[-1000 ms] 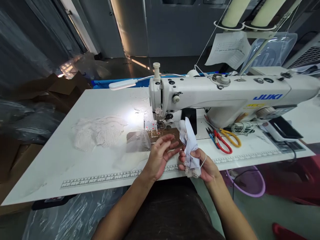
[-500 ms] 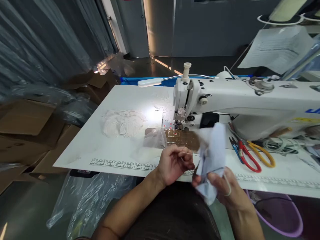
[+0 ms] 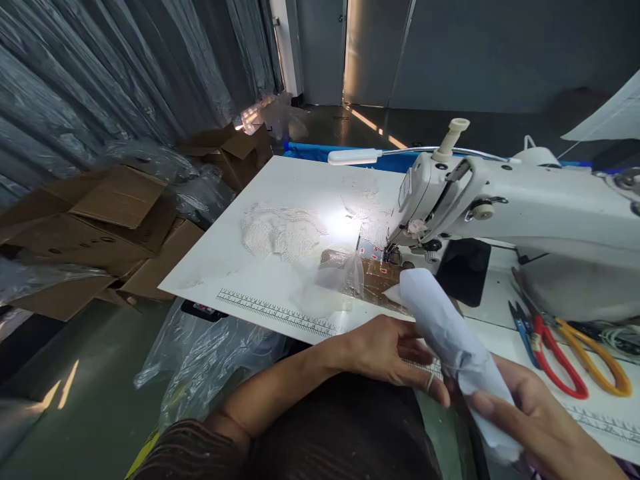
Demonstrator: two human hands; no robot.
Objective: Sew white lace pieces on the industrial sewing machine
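My right hand point(image 3: 525, 407) grips a long white rolled bundle point(image 3: 450, 333), paper or cloth, which slants up and left over the table's front edge. A thin white string point(image 3: 456, 368) crosses the bundle near its middle. My left hand point(image 3: 395, 353) is beside the bundle, its fingers curled and thumb pointing towards it. A bit of the string shows at the left thumb; the other fingers partly hide the grip. Behind the bundle stands a white sewing machine point(image 3: 540, 200), its needle area lit by a small lamp point(image 3: 355, 157).
White lace pieces point(image 3: 285, 233) lie on the white table point(image 3: 200, 267), near a clear plastic bag point(image 3: 345, 270). Red-handled scissors point(image 3: 555, 360), yellow-handled scissors point(image 3: 600, 353) and blue snips point(image 3: 523, 333) lie at right. Cardboard boxes point(image 3: 100, 220) stand on the left.
The view has swung right. The bundle has turned from nearly upright to a long slant, and my left hand has come close to it, palm turned down.
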